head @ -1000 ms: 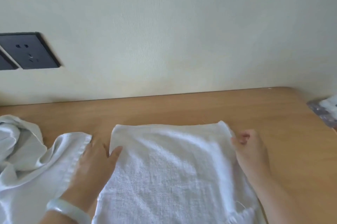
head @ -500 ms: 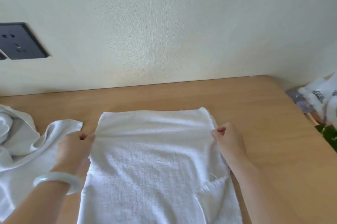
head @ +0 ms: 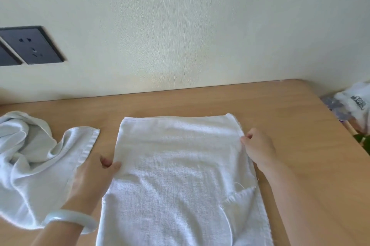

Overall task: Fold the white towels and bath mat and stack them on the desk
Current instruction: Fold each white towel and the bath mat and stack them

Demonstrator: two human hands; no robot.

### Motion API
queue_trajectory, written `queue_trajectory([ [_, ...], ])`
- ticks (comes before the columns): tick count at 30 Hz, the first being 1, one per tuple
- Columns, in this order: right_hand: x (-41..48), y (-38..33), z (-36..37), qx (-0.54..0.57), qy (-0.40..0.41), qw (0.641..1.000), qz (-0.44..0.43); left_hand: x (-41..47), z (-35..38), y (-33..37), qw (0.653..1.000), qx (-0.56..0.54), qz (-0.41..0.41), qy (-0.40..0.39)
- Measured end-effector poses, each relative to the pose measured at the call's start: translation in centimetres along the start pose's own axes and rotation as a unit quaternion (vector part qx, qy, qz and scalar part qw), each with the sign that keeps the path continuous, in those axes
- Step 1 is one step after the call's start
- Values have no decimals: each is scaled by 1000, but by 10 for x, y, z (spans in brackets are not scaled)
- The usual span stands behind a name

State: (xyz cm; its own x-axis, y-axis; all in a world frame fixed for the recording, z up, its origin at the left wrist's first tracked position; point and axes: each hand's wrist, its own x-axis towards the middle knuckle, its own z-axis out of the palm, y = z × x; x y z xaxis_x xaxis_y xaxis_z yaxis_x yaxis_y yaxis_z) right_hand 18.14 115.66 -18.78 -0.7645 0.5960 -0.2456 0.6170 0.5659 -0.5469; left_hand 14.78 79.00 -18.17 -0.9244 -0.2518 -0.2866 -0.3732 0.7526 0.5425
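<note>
A white towel (head: 180, 165) lies flat on the wooden desk (head: 300, 145), its far edge straight and its near end running out of the bottom of the view. My left hand (head: 96, 175) pinches the towel's left edge between thumb and fingers. My right hand (head: 258, 145) pinches the right edge near the far corner. A small corner flap is turned over at the towel's near right. A second white towel (head: 36, 161) lies crumpled on the desk to the left, partly under my left wrist.
The wall rises just behind the desk, with a dark power socket (head: 32, 46) at the left. Plastic packets (head: 356, 105) and something green sit past the desk's right edge. Bare wood shows behind the towel and to its right.
Both hands went from resting flat beside the towel to pinching its side edges. The left hand slid nearer along the left edge. The view shifted slightly.
</note>
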Motion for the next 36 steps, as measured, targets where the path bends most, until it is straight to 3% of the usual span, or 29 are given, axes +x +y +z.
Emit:
queue_trajectory([
  [4,-18,8,3,-57,102,989,-88,-16,1,0,1000,-1,9,8],
  [7,-47,26,10,-39,80,981,-175,-31,1,-6,1000,16,4,6],
  [13,-63,53,2,0,50,995,-83,-53,-4,-14,999,-14,-32,-19],
  [20,-57,44,0,-38,-8,999,-28,-78,-3,-24,997,-36,-72,-15],
  [24,-62,45,-7,-59,58,996,-16,-81,-2,-24,993,-60,-96,-14],
  [26,-75,41,-8,-62,99,989,-86,-80,-3,-23,993,-60,-95,-25],
  [28,-89,38,-8,-51,41,976,-208,-80,-7,-22,993,-61,-91,-34],
  [30,-99,40,-8,-69,-97,946,-301,-82,-9,-24,994,-62,-81,-44],
  [32,-102,46,-7,-128,-182,918,-330,-87,-11,-26,993,-62,-78,-56],
  [36,-101,49,-17,-183,-200,907,-323,-105,-11,-37,993,-36,-65,-86],
])
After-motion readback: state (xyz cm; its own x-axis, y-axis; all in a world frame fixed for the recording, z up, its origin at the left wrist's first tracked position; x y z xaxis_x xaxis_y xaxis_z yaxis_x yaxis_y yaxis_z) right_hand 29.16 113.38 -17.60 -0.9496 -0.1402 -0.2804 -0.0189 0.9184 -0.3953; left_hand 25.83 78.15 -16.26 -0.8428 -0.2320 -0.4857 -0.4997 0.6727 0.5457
